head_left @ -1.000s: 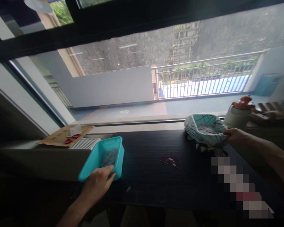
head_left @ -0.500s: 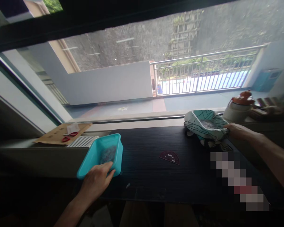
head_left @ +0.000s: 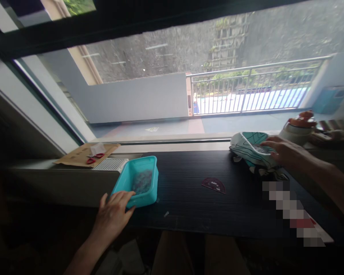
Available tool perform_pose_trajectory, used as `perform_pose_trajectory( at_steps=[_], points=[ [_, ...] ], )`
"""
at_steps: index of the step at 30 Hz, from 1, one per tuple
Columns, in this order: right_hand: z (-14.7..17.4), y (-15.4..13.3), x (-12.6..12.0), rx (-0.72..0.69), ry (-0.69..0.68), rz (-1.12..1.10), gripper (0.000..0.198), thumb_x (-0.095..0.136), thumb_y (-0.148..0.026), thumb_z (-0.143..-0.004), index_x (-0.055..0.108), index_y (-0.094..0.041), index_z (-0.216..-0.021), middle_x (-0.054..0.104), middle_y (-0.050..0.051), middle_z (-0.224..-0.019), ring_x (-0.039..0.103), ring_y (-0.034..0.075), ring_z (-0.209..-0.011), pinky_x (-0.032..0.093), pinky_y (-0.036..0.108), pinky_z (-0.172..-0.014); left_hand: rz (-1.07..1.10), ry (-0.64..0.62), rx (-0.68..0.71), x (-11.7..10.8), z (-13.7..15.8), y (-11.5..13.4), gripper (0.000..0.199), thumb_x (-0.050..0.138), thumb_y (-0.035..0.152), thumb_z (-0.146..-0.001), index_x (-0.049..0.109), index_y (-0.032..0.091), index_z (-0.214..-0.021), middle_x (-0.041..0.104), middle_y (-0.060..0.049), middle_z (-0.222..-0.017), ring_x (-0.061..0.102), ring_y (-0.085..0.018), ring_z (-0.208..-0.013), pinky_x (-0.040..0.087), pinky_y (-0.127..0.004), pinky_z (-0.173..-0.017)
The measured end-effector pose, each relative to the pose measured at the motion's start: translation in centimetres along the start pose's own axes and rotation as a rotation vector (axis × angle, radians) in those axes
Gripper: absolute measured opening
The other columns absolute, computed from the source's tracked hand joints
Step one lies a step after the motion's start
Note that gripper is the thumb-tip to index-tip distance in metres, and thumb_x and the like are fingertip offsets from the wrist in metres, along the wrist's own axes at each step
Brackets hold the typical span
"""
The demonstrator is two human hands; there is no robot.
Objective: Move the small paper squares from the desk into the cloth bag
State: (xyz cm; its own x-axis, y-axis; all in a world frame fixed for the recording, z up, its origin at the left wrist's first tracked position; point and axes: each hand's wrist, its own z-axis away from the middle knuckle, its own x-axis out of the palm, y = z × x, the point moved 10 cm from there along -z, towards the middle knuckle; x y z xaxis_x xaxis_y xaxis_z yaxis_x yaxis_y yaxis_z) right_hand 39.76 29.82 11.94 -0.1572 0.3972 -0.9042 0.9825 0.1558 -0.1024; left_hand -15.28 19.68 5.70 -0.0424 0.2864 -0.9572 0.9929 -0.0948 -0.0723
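Recorded black table [head_left: 189,208] as the largest bearing surface, set along the window sill. Located patterned cloth bag [head_left: 246,147] at the far right of it, slumped, mouth open, just beside white pot [head_left: 299,128]. Found right hand [head_left: 285,152] laid on the bag's mouth, fingers extended across the cloth; could not tell whether pinched, thumb hidden. Judged risk 1: soft wall folding under that pressure, spilling whatever lay inside, or dragging toward the pot and tipping it. Located teal tub [head_left: 150,162] at the left end of the table, close to the near edge, holding small purplish bits [head_left: 143,181]. Found left hand [head_left: 114,214] at the tub's near rim, fingers draped loosely over it, thumb splayed clear, no clenched grip seen. Judged risk 2: with so slack a hold and so little table in front, a pull toward the body likely to tilt the tub off the edge and scatter the bits. Noted dark half-round protractor [head_left: 214,185] flat on the table between the 2 hands, well apart from both. Judged risk 3, minor: a forearm sweep across the middle sliding it to the floor.
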Motion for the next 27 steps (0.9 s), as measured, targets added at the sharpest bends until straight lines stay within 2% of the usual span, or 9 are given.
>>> perform_pose_trajectory(
  at_steps=[3,6,9,11,14,18,23,25,27],
  points=[
    [0.3,-11.9,1.4,-0.288,-0.073,-0.199,0.037,0.046,-0.019,-0.084,0.066,-0.016,-0.114,0.061,0.015,-0.123,0.060,0.027,-0.106,0.044,0.037,-0.091,0.060,-0.096,-0.045,0.5,0.2,0.5,0.024,0.050,0.013,-0.082,0.064,0.022,-0.100,0.066,-0.008,-0.106,0.056,-0.026,-0.105,0.038,-0.039,-0.091],
    [1.5,-22.8,2.8,-0.411,-0.140,-0.384,0.038,0.042,-0.026,-0.087,0.063,-0.020,-0.119,0.064,0.011,-0.121,0.062,0.025,-0.104,0.047,0.037,-0.088,0.057,-0.109,-0.050,0.2,-0.2,2.6,0.020,0.050,0.013,-0.086,0.063,0.022,-0.098,0.066,-0.006,-0.101,0.056,-0.022,-0.102,0.040,-0.032,-0.084],
    [2.7,-30.1,6.1,-0.409,-0.339,-0.392,0.049,0.043,-0.036,-0.088,0.051,-0.024,-0.135,0.070,0.010,-0.110,0.067,0.026,-0.093,0.049,0.039,-0.078,0.068,-0.116,-0.035,0.4,-0.9,5.2,0.018,0.050,0.016,-0.089,0.063,0.024,-0.099,0.066,-0.003,-0.099,0.055,-0.021,-0.102,0.039,-0.032,-0.084],
    [3.3,-32.8,8.0,-0.404,-0.443,-0.360,0.053,0.044,-0.043,-0.088,0.049,-0.025,-0.137,0.072,0.009,-0.103,0.067,0.027,-0.090,0.048,0.037,-0.073,0.083,-0.118,-0.024,0.5,-1.2,6.7,0.015,0.051,0.018,-0.090,0.062,0.024,-0.098,0.065,-0.004,-0.098,0.055,-0.022,-0.102,0.039,-0.033,-0.083],
    [3.9,-34.7,9.5,-0.407,-0.484,-0.343,0.050,0.050,-0.048,-0.085,0.056,-0.026,-0.130,0.070,0.010,-0.105,0.066,0.027,-0.092,0.046,0.035,-0.074,0.117,-0.104,-0.004,0.5,-1.6,8.0,0.015,0.051,0.017,-0.090,0.062,0.023,-0.098,0.065,-0.005,-0.098,0.055,-0.023,-0.102,0.039,-0.035,-0.085],
    [4.1,-34.6,9.7,-0.411,-0.441,-0.298,0.036,0.058,-0.044,-0.080,0.066,-0.021,-0.105,0.068,0.011,-0.097,0.065,0.026,-0.082,0.044,0.033,-0.069,0.181,-0.073,0.042,0.0,-2.1,8.5,0.018,0.054,0.015,-0.089,0.063,0.024,-0.102,0.064,-0.004,-0.101,0.054,-0.021,-0.104,0.041,-0.032,-0.089],
    [2.9,-31.1,9.5,-0.392,-0.432,-0.347,0.027,0.054,-0.042,-0.083,0.066,-0.019,-0.091,0.066,0.008,-0.089,0.063,0.021,-0.078,0.042,0.028,-0.065,0.240,0.035,0.020,-1.6,-1.8,7.5,0.035,0.053,0.020,-0.092,0.053,0.020,-0.127,0.047,-0.009,-0.133,0.040,-0.021,-0.125,0.033,-0.033,-0.105],
    [2.3,-29.0,9.5,-0.380,-0.414,-0.381,0.029,0.052,-0.045,-0.084,0.065,-0.019,-0.088,0.066,0.007,-0.086,0.062,0.020,-0.075,0.042,0.028,-0.064,0.247,-0.015,0.025,-0.9,-1.3,7.6,0.027,0.051,0.021,-0.093,0.059,0.018,-0.118,0.053,-0.010,-0.124,0.046,-0.022,-0.119,0.035,-0.034,-0.102],
    [1.9,-27.2,9.5,-0.374,-0.396,-0.399,0.031,0.051,-0.047,-0.084,0.065,-0.019,-0.089,0.065,0.007,-0.086,0.061,0.020,-0.074,0.041,0.028,-0.063,0.248,-0.137,0.068,0.8,-0.7,8.4,0.016,0.055,0.020,-0.090,0.067,0.019,-0.101,0.060,-0.007,-0.105,0.056,-0.021,-0.103,0.042,-0.032,-0.093]
  ],
)
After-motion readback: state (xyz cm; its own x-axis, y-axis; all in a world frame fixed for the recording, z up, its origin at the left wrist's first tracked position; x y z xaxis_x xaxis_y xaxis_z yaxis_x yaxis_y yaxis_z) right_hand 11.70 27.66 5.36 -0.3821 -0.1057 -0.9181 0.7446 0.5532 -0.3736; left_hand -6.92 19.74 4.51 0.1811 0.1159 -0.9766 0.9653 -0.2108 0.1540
